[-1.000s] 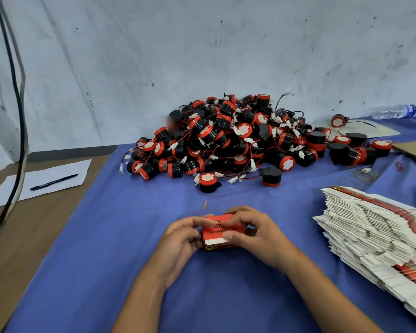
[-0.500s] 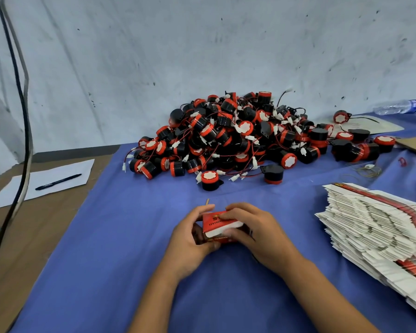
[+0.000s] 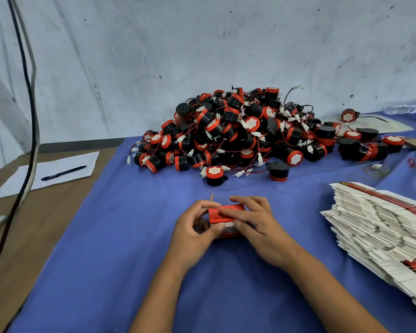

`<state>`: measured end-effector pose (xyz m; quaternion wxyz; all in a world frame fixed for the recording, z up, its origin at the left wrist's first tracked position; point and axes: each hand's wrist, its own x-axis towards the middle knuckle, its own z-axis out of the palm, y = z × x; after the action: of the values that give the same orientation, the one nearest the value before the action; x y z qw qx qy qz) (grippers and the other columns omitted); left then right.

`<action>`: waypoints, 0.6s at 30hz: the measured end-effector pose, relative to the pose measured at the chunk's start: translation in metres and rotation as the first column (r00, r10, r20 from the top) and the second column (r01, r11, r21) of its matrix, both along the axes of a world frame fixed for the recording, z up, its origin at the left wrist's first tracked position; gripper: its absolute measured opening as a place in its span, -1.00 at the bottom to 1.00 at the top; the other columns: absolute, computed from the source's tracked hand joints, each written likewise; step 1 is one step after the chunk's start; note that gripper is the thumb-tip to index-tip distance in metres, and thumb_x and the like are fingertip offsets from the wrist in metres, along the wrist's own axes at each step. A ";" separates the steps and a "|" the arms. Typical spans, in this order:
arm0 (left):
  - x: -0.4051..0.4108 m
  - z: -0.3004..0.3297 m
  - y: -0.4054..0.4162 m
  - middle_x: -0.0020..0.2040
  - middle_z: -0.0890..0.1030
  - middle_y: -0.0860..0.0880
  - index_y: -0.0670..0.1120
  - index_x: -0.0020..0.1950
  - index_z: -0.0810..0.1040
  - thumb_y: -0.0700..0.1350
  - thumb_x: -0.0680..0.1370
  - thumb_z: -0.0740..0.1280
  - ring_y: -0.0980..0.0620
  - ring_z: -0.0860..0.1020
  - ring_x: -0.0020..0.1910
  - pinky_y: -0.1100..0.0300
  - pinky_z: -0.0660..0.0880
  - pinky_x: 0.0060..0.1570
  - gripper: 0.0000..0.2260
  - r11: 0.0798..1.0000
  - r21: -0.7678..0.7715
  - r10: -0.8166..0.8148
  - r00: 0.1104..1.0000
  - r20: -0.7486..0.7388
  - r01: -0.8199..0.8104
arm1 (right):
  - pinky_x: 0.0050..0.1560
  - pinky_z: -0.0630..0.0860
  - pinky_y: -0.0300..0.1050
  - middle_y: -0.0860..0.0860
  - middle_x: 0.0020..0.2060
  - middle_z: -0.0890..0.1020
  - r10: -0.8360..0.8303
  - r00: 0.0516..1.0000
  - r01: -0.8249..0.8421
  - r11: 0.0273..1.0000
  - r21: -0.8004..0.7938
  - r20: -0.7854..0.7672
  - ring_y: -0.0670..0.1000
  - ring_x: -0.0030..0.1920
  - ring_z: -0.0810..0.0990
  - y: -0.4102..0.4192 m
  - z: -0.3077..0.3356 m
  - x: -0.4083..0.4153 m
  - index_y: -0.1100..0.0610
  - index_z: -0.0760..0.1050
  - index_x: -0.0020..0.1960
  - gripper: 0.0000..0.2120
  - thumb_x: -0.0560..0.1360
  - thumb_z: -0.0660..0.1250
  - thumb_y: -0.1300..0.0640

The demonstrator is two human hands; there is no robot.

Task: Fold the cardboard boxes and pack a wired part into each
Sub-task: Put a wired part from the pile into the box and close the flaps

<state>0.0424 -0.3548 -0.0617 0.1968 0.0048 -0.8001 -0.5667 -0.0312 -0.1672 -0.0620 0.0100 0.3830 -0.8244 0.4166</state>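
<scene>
Since a second ago: right hand (image 3: 255, 227) now laid across the top of the small red box (image 3: 226, 216), fingers stretched flat over the lid and thumb against the near face; left hand (image 3: 197, 227) shifted to the box's left end, fingers curled round it, thumb on the front.

Behind everything, a pale, scuffed wall (image 3: 202, 56) spotted with dark marks. Below it, a blue cloth (image 3: 111, 248) over most of a brown table (image 3: 34, 231), bare wood at the left. At the back of the cloth, against the wall, a broad heap of wired parts (image 3: 238, 133), black and red with white connectors, a few strays trailing off to the right. At the right edge, a slumped stack of flat box blanks (image 3: 382, 224). Down the left side, two hanging cables (image 3: 31, 92). On the bare wood, a white sheet of paper (image 3: 58, 169) with a black pen (image 3: 64, 169) on top. Far right by the wall, a plastic bottle (image 3: 406, 108) on its side. Box itself low over the cloth, near the front and centre, well apart from heap and stack. Just behind the left hand, a tiny tan stick (image 3: 212, 197).
</scene>
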 end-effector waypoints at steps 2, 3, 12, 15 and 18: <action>0.000 0.000 0.001 0.26 0.66 0.17 0.05 0.10 0.71 -0.21 0.48 0.57 0.06 0.63 -0.01 0.01 0.61 0.05 -0.74 0.992 -0.092 0.083 0.994 -0.065 -0.089 | 0.40 0.22 -0.39 -0.19 0.43 0.38 -0.026 0.998 0.024 0.999 -0.030 -0.060 -0.13 0.45 0.21 0.000 -0.001 0.002 -0.12 0.57 0.38 -0.65 0.66 0.28 0.18; -0.001 0.000 0.001 0.25 0.67 0.18 0.02 0.06 0.73 -0.22 0.47 0.58 0.10 0.63 0.11 0.06 0.60 0.11 -0.78 0.980 -0.151 0.114 0.987 -0.113 -0.131 | 0.37 0.29 -0.36 -0.13 0.37 0.47 -0.064 0.991 0.053 0.995 -0.090 -0.119 -0.09 0.41 0.33 -0.001 -0.001 0.003 -0.06 0.63 0.31 -0.68 0.63 0.35 0.21; -0.001 -0.001 0.011 0.19 0.71 0.04 -0.14 0.12 0.75 -0.32 0.55 0.47 0.05 0.59 0.32 0.12 0.53 0.31 -0.81 0.848 -0.476 0.129 0.961 -0.243 -0.234 | 0.00 0.58 -0.05 -0.05 0.00 0.61 -0.147 0.928 0.095 0.982 -0.166 -0.341 -0.04 0.04 0.59 0.001 0.001 0.004 0.14 0.67 -0.01 -0.95 0.54 0.46 0.23; 0.001 0.001 0.014 0.26 0.69 -0.01 -0.16 0.22 0.71 -0.30 0.57 0.44 -0.04 0.57 0.39 0.02 0.52 0.37 -0.77 0.784 -0.581 0.117 0.971 -0.208 -0.219 | -0.01 0.57 -0.06 -0.06 0.02 0.59 -0.143 0.924 0.112 0.988 -0.106 -0.355 -0.04 0.04 0.57 0.002 0.004 0.008 0.12 0.65 -0.02 -0.98 0.55 0.44 0.20; 0.005 -0.004 0.013 0.33 0.65 0.03 -0.12 0.25 0.70 -0.22 0.57 0.48 -0.02 0.51 0.45 0.02 0.48 0.41 -0.75 0.767 -0.613 0.097 0.979 -0.182 -0.190 | -0.05 0.56 -0.09 -0.06 0.03 0.57 -0.153 0.916 0.141 0.988 -0.059 -0.371 -0.04 0.00 0.54 -0.003 0.005 0.016 0.11 0.62 -0.05 -0.97 0.56 0.42 0.22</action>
<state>0.0477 -0.3415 -0.0652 0.2854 -0.0391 -0.9243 -0.2505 -0.0156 -0.1698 -0.0573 0.2043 0.3922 -0.8271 0.3469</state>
